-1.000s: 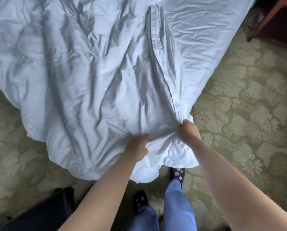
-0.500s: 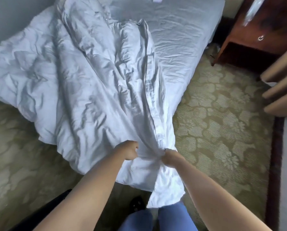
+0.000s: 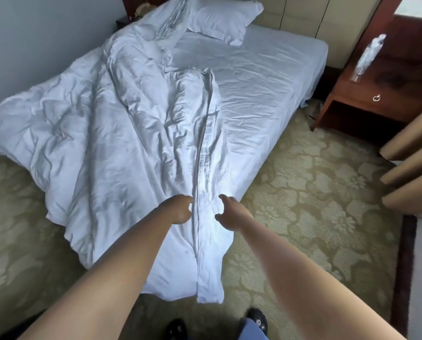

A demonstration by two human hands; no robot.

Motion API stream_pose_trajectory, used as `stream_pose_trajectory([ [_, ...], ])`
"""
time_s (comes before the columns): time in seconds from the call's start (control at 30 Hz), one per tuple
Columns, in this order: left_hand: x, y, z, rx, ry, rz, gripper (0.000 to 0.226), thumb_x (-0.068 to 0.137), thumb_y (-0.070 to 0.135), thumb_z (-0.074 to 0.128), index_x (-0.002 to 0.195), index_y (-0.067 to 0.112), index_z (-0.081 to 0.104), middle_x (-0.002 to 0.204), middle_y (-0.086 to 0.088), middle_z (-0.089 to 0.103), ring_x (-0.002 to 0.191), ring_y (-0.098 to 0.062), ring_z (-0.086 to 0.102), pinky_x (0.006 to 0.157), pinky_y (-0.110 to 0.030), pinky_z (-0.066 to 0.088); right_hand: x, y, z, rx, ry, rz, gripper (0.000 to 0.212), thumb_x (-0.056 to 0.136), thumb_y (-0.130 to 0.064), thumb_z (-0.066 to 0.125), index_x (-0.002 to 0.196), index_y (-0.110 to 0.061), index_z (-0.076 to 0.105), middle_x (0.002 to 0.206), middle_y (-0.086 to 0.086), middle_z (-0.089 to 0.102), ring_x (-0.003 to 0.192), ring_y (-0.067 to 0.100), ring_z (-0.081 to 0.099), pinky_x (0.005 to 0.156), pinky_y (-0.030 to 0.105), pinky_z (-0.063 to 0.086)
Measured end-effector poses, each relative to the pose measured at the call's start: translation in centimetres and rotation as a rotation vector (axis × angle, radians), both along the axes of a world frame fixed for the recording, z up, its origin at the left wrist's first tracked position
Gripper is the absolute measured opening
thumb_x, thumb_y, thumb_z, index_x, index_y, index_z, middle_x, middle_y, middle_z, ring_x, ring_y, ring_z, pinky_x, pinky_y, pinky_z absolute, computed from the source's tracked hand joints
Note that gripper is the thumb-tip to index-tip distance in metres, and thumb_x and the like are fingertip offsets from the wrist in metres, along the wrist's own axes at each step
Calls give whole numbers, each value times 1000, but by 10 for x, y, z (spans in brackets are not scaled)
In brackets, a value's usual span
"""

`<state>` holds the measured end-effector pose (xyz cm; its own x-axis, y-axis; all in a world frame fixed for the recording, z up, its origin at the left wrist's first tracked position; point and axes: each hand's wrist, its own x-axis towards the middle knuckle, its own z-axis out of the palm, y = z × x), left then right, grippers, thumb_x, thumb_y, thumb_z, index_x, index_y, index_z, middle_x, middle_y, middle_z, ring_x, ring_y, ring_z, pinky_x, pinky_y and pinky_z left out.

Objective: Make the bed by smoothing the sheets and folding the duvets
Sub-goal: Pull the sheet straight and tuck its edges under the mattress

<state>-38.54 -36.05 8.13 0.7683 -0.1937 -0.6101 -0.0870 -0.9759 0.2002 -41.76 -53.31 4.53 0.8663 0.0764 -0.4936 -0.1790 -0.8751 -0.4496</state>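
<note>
Head view opens wide on the bed now, where a second ago it was filled with cloth and two fists bunching the near edge. Biggest thing first: the crumpled white duvet lies heaped across the far-left side of the mattress from the hands, one corner trailing off the foot of the bed between the forearms and down toward the floor. Beyond the fingertips and off to the right, the white fitted sheet shows bare and lightly creased, with two white pillows at the far end. A long seamed edge of the duvet runs straight away from the gap between the hands.

And that's the change: both hands have let go! The left hand sits just left of that seam, fingers loosely curled and holding nothing that I can see. The right hand is just right of it, thumb and fingers spread apart, gripping nothing. The cloth they were clutching half a second ago has dropped flat beneath them.

So the duvet is pulled down toward the foot but far from folded; it's bunched on one side. My read: a fresh hold on that seam comes next, to spread it. The dark wooden nightstand stands well right, out of play.
</note>
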Motion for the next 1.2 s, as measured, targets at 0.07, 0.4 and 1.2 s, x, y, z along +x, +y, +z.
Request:
stream_pose_trajectory([
  [0.07,13,-16,7,-7,-12,33,50,97,17,41,146,20,34,153,-4,31,136,-22,36,108,-29,34,17,-17,14,25,-26,16,66,94,-27,50,151,-23,17,149,6,31,129,28,43,97,40,43],
  [0.4,94,-57,26,-12,-71,80,49,93,18,44,142,23,39,144,-3,35,128,-24,43,103,-34,40,125,-68,46,-9,-106,83,69,94,-27,51,152,-23,14,150,7,29,130,29,42,98,39,42],
  [1.2,473,-53,-41,-142,-92,430,54,91,17,49,143,19,38,148,-9,37,135,-23,39,108,-30,35,554,-94,7,-241,-102,382,67,91,-23,50,150,-22,19,150,7,26,133,28,37,104,39,39],
])
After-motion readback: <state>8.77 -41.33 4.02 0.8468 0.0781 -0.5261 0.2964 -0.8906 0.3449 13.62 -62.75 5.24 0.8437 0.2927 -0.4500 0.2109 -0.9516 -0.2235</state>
